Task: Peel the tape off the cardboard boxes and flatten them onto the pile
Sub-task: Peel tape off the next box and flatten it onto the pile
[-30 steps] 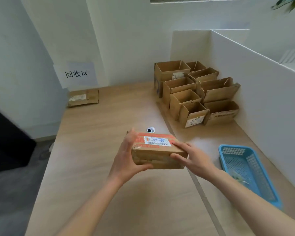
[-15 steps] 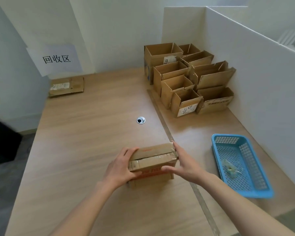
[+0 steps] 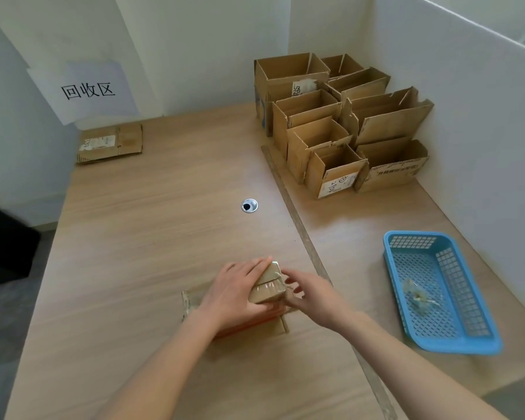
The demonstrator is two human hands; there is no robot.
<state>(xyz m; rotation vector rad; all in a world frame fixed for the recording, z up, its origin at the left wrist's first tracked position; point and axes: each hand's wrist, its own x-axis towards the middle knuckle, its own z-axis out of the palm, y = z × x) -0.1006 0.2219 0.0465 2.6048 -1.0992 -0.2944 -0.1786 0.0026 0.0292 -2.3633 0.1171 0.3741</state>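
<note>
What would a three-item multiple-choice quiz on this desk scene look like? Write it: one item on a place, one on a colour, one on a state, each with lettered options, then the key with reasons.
1. Where does the flattened cardboard lie?
A. inside the basket
B. at the far left of the table, below the paper sign
C. on top of the open boxes

2. What colour is the basket?
A. blue
B. red
C. white

3. What state is the box under the hands in?
A. flattened on the pile
B. open and upright with the others
C. closed, with clear tape over it

Key: 1 B, it sits by the wall under the paper sign. 2 A, its mesh walls are blue. 3 C, shiny tape crosses its end while the left hand presses on top and the right hand works at the end.
</note>
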